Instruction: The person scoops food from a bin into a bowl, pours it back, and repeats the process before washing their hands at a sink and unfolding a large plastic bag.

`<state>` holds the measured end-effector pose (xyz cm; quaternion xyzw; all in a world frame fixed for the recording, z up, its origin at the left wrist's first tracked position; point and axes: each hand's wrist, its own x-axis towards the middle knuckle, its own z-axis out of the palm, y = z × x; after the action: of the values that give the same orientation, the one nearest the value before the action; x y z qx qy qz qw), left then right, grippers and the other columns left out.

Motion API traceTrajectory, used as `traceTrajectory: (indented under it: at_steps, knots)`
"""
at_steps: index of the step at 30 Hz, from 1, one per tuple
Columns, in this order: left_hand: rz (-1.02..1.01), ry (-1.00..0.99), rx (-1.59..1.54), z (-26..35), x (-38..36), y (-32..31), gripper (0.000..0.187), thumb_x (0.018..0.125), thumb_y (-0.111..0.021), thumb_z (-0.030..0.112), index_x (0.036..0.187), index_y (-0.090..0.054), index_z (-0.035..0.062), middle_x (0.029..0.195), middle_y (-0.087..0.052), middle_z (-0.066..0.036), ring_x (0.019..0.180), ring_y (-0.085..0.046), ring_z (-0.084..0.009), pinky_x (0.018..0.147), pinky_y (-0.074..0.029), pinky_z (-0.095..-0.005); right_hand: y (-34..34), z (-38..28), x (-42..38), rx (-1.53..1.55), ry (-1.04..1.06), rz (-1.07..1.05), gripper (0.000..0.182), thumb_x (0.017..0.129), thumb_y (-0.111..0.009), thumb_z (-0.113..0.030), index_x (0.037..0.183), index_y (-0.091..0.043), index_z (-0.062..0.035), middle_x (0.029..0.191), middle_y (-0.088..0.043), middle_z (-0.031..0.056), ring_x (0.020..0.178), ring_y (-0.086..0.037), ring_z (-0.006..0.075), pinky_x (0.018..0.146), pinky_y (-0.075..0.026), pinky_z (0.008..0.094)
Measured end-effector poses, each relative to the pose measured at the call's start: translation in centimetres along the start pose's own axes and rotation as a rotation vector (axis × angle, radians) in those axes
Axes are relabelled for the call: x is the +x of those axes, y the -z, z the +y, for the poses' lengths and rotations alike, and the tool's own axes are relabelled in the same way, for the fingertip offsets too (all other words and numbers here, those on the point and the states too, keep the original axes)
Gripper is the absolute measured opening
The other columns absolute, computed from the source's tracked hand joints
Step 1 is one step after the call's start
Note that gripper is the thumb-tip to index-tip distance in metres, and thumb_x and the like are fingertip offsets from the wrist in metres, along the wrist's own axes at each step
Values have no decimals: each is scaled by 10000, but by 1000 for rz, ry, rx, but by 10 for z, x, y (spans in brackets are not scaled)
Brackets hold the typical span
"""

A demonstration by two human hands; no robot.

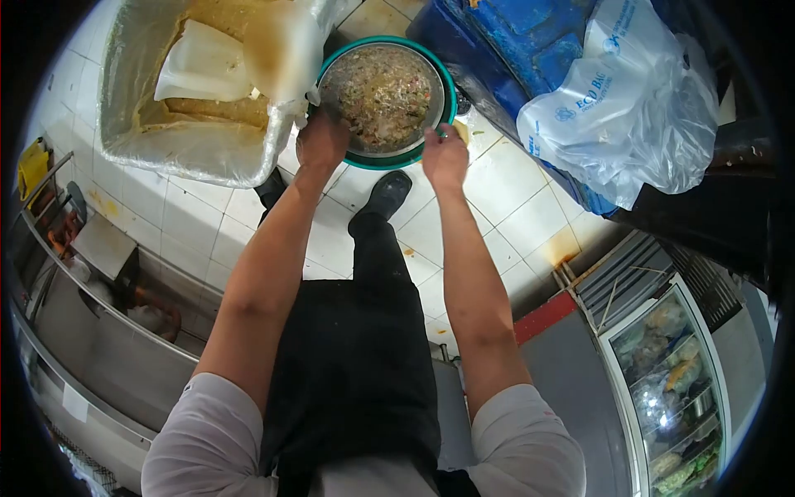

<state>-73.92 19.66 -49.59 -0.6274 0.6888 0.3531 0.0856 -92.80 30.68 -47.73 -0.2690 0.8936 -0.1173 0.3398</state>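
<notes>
A round metal bowl [381, 149] full of a wet, brownish mix of food bits [383, 95] sits inside a green basin [453, 93] at the top centre. At its lower left edge my left hand [323, 139] is closed on the metal rim, with its fingertips partly hidden in shadow. On the opposite side, my right hand [445, 156] reaches over the green edge and pinches the metal rim. Both forearms stretch forward, bare below white sleeves.
Left of the basin stands a plastic-lined bin [195, 166] holding a white scoop-like piece [201, 62] and brown residue. A blue container [530, 41] with a plastic bag [621, 108] is at right. White tiles [522, 207] cover the floor; a glass-front fridge [671, 389] stands lower right, a metal counter [108, 348] left.
</notes>
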Motion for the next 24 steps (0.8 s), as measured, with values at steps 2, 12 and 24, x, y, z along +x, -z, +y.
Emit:
traceTrajectory:
  at_steps: [2,12,24]
  knots:
    - [0,-9,-15,-3,0,-1,537,810,-587,246,1273,-442,17,1050,-605,-283,958,-589,-451,873,-469,-493,-31,14,11,-51,118,101,423,825,-603,-260,1098,-548,57,821,-671,196,757,-664,321,690,-522,400]
    - [306,-182,30,-10,-19,1,502,805,-587,190,1266,-456,41,1035,-594,-275,950,-577,-446,843,-462,-507,-100,45,92,275,-222,-53,281,758,-559,-119,989,-473,17,671,-587,132,535,-574,209,438,-466,326]
    - [261,-113,-32,-8,-26,11,468,829,-537,167,1277,-465,54,1175,-530,-291,1126,-470,-451,926,-413,-498,-36,-4,67,271,-406,-404,141,803,-512,-114,859,-577,-2,793,-603,112,612,-581,204,591,-522,365]
